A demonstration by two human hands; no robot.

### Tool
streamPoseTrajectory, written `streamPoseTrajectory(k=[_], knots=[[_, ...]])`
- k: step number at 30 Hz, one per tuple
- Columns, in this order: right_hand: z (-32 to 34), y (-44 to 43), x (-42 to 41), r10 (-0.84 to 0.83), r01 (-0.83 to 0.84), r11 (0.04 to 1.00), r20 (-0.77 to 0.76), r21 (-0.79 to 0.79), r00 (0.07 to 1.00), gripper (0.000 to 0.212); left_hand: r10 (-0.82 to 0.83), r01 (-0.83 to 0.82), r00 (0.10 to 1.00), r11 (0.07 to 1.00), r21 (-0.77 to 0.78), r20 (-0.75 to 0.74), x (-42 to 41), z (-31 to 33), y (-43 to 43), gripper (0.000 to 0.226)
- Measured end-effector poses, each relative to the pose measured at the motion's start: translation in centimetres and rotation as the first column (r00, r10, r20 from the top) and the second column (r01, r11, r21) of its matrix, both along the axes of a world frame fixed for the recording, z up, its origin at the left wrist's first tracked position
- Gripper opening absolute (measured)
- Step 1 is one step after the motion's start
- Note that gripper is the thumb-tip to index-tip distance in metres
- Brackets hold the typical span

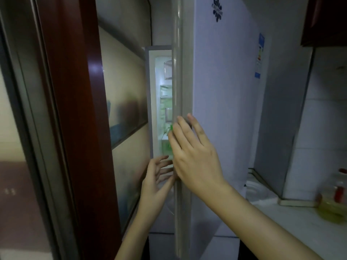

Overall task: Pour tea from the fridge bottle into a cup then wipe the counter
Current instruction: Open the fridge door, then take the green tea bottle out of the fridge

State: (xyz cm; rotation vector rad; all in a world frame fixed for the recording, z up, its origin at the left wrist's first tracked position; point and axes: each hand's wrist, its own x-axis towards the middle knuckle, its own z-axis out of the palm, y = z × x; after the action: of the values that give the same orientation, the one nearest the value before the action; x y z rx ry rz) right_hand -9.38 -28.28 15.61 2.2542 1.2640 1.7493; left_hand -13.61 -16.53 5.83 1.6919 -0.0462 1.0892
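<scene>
Beside the white tabletop (281,216), the fridge door (225,91) stands ajar; my right hand (195,160) rests straight-fingered on its edge, my left hand (157,179) open, fingers spread, holding nothing.

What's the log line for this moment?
door: ajar | right hand: flat on door edge | left hand: open, below it | bottle: in fridge

1. The fridge door (225,109) carries a dark blue flower-shaped emblem (217,9) near its top, with no legible lettering.
2. A blue-topped sticker (260,57) with coloured bars is on the same door, its print too blurred to read.
</scene>
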Motion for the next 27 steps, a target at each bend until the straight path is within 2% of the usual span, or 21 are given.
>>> streamPoseTrajectory(k=[2, 6, 8, 11, 13, 16, 18, 19, 22, 24, 27], knots=[[0.5, -1.2, -1.0, 0.0, 0.002, 0.998, -0.022, 0.068, 1.0, 0.037, -0.063, 0.062, 0.998, 0.997, -0.054, -0.019, -0.6, -0.3, -1.3, 0.047], [0.8, -2.9, -2.2, -0.009, 0.019, 0.994, -0.089, 0.107, 0.996, 0.038, -0.109, 0.122, 0.976, 0.991, 0.062, -0.191, -1.4, -1.1, -3.6, 0.036], [0.4, -3.3, -2.6, 0.009, 0.004, 0.994, -0.129, 0.105, 0.992, 0.042, -0.161, 0.179, 0.949, 0.983, 0.041, -0.27, -1.5, -1.6, -4.9, 0.034], [-0.5, -3.5, -3.0, 0.04, -0.025, 0.996, -0.183, 0.081, 0.982, 0.043, -0.235, 0.249, 0.92, 0.969, 0.005, -0.314, -1.8, -2.5, -6.7, 0.017], [-1.0, -3.7, -2.8, 0.049, -0.034, 0.997, -0.212, 0.074, 0.976, 0.044, -0.285, 0.306, 0.889, 0.952, 0.001, -0.358, -2.0, -2.9, -7.1, 0.017], [-1.7, -3.6, -2.2, 0.042, -0.023, 0.997, -0.261, 0.078, 0.964, 0.047, -0.244, 0.271, 0.894, 0.963, 0.019, -0.375, -1.9, -3.2, -6.5, 0.019], [-2.3, -3.4, -1.5, 0.036, -0.013, 0.997, -0.292, 0.078, 0.956, 0.049, -0.133, 0.181, 0.92, 0.978, 0.1, -0.369, -1.3, -3.6, -5.1, 0.024], [-2.7, -3.2, -1.1, 0.031, -0.007, 0.997, -0.31, 0.078, 0.95, 0.049, -0.022, 0.107, 0.933, 0.97, 0.217, -0.36, -0.9, -3.7, -4.2, 0.027], [-4.2, -2.5, 0.6, 0.006, 0.022, 0.998, -0.39, 0.066, 0.921, 0.051, 0.313, -0.071, 0.89, 0.814, 0.577, -0.332, 0.6, -3.7, -1.1, 0.052], [-5.3, -2.0, 2.0, -0.022, 0.057, 0.997, -0.463, 0.061, 0.886, 0.054, 0.436, -0.099, 0.822, 0.742, 0.663, -0.366, 1.6, -3.8, 0.8, 0.069], [-6.9, -1.3, 4.2, -0.061, 0.115, 0.991, -0.554, 0.063, 0.83, 0.055, 0.557, -0.122, 0.746, 0.654, 0.746, -0.366, 3.2, -4.3, 2.9, 0.077]])
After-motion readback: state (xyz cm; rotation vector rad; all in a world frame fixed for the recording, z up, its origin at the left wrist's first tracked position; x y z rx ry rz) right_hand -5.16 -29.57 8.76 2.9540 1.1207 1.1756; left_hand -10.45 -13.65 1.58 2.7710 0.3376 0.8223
